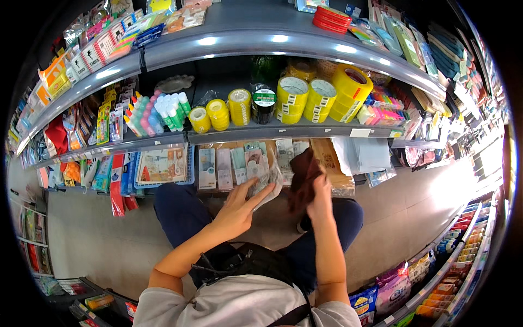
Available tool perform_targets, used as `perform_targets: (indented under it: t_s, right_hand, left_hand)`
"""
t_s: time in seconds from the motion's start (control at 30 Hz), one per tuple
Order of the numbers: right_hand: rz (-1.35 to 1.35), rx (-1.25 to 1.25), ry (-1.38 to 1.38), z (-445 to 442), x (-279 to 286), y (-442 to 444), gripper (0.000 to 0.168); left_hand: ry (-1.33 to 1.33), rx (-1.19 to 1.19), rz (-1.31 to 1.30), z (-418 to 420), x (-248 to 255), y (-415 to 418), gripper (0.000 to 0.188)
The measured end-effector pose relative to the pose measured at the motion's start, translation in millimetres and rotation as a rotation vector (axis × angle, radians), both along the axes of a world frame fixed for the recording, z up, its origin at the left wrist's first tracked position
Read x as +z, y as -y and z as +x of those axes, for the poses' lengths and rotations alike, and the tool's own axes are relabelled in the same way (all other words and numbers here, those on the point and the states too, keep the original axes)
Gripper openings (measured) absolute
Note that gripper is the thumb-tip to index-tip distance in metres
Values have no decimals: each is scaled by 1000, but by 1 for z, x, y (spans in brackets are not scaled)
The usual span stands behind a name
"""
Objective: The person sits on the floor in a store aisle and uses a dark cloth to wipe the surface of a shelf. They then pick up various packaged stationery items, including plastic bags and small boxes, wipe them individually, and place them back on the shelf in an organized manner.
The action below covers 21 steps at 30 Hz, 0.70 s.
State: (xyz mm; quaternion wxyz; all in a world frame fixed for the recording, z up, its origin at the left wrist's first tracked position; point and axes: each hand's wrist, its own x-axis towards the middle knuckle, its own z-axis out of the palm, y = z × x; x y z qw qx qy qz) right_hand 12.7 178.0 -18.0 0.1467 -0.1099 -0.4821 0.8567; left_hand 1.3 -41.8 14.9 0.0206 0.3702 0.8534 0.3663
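My left hand (243, 206) is on a clear plastic-wrapped packet (267, 184) that stands tilted at the front of the bottom shelf; its fingers lie along the packet. A dark brown cloth (304, 175) hangs from my right hand (320, 192), just right of the packet. Behind both hands, flat packaged items, among them a blue-grey box (207, 168) and a pink box (224, 169), lie in a row on the shelf. Brown cardboard (333, 163) and white translucent sheets (369, 155) are to the right of the cloth.
Above the hands runs a shelf edge (294, 133) bearing yellow tape rolls (292, 100), a black tape roll (264, 104) and glue sticks (173, 110). A blue basket (190, 165) stands left of the boxes. My bent knees flank the hands. Shelving with bagged goods (394, 292) is behind at right.
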Motion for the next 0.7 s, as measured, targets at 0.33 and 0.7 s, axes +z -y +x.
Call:
perform_targets:
  t_s: [0.33,0.7]
  right_hand:
    - [-127,-135,93,-12,-14,33,28]
    - [-84,-40,322,-21,-41,28,32]
  left_hand:
    - [11,34,-27,10,-31,-13,74]
    - [1917,-247,806,-14,-71,3,52]
